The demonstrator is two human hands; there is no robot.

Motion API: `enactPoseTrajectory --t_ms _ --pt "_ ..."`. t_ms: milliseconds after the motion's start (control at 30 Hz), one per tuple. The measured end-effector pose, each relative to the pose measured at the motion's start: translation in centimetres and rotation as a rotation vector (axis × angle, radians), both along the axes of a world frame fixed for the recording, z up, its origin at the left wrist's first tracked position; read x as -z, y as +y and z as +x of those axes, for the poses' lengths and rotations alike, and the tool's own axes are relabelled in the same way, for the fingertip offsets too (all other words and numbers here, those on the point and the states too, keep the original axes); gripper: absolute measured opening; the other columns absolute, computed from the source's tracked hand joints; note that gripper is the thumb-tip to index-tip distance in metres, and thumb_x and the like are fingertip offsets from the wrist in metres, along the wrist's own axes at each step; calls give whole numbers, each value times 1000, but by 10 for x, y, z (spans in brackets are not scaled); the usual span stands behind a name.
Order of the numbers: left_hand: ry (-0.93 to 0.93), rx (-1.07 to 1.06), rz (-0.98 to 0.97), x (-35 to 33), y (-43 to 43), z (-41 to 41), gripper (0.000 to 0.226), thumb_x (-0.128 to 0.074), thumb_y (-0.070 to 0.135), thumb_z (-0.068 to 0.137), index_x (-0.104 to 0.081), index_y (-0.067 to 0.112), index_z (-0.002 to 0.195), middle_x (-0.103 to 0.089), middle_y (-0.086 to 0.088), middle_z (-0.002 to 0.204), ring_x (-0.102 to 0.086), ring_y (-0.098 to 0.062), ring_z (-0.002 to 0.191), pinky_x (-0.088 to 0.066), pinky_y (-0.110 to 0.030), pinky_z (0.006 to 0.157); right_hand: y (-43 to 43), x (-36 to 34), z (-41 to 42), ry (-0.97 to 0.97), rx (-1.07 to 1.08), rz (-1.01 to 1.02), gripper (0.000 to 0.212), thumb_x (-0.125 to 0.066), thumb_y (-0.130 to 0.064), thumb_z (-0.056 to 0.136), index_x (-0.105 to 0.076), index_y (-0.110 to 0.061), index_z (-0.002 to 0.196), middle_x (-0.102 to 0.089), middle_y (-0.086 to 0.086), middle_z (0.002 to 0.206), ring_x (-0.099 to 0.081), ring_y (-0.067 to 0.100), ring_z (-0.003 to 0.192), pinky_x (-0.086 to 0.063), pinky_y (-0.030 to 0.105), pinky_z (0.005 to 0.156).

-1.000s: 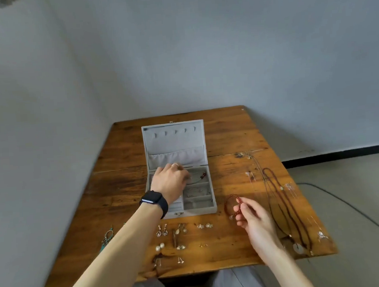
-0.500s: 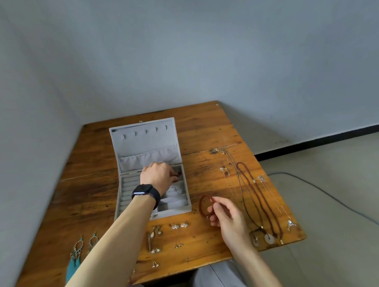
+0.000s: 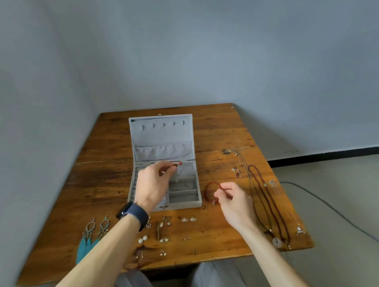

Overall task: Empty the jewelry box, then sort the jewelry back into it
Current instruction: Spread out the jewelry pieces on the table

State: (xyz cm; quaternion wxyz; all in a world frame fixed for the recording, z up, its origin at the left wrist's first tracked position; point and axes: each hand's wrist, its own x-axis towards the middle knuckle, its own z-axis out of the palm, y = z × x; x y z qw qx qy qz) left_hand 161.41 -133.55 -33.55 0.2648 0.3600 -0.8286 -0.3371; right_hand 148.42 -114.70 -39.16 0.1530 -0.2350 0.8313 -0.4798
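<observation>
Left hand (image 3: 154,185) pinches red-bead piece (image 3: 179,163) over jewelry box (image 3: 183,204). Right hand (image 3: 233,204) pinches bead bracelet (image 3: 209,187) beside box. Both likely light, limp, snag-prone; grip at beads.

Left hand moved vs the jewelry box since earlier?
Yes. Left hand lifted from the rear compartment of the grey velvet jewelry box, now pinching a small red-bead piece above it.
</observation>
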Motion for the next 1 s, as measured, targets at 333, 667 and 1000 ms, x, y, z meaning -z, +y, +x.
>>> enactPoseTrajectory --t_ms 333,667,1000 --pt "63 73 -48 -13 16 32 18 -68 34 93 -75 27 107 -68 20 88 -63 6 84 -52 -11 74 -52 -14 -60 247 22 269 22 -65 -23 95 -72 -21 115 -73 -3 115 -67 18 106 -42 20 84" --pt "53 167 -127 -19 25 18 16 -69 37 91 -77 28 103 -61 32 78 -59 13 87 -45 -4 70 -64 -11 -65 514 -53 413 26 -66 -25 94 -71 -16 118 -68 9 116 -66 29 101 -53 34 86" --pt "37 321 -48 -29 49 -35 10 -71 35 91 -77 30 96 -70 24 85 -60 10 86 -43 -4 70 33 -22 -82 473 152 206 21 -61 -33 94 -70 -25 112 -68 -1 108 -60 25 104 -42 26 75"
